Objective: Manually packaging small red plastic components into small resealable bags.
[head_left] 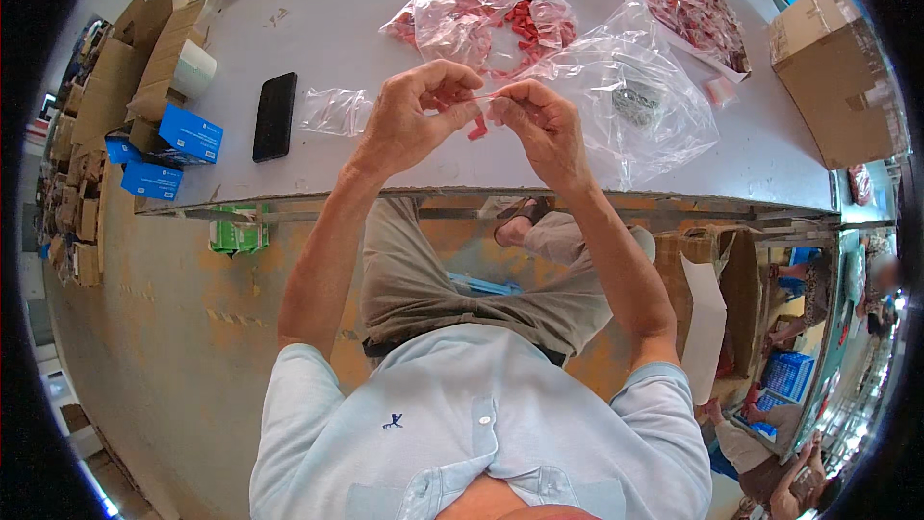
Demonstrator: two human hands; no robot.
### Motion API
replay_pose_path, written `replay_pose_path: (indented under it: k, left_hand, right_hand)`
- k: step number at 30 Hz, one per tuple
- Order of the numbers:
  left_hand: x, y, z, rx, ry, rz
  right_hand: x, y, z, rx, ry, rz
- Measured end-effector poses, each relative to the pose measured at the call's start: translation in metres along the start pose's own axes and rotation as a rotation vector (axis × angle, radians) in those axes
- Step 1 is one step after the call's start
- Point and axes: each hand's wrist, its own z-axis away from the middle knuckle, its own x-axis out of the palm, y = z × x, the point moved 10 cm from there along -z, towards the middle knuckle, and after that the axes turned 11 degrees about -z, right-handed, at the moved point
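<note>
Above the table's near edge, my hands are close together, fingertips pinched. My left hand [414, 120] is closed on a small clear plastic bag with a thin red edge, mostly hidden by the fingers. The right hand [544, 130] pinches the other end of that edge. A small red piece [477, 128] shows just under the left fingertips; whether it is inside the bag I cannot tell. Beyond the hands lies a large clear bag [452, 14] with loose red pieces [523, 24]. Left of my left hand are flat, empty-looking small clear bags [335, 112].
A black phone [274, 117] and blue boxes [188, 135] lie at left. To the right are a crumpled clear bag [664, 125] with dark grey contents, a tray of small filled bags [683, 5] and a cardboard box [833, 77]. Other people [770, 462] sit at lower right.
</note>
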Motion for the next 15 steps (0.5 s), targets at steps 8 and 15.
replay_pose_path:
  k: [8, 15]
  left_hand:
    - [0.004, 0.004, 0.002, -0.009, 0.031, 0.061]
    - [0.018, -0.003, 0.005, -0.077, -0.066, 0.023]
  right_hand:
    - [-0.001, -0.013, 0.0, -0.035, -0.01, 0.007]
    - [0.005, -0.026, 0.005, -0.075, 0.002, 0.191]
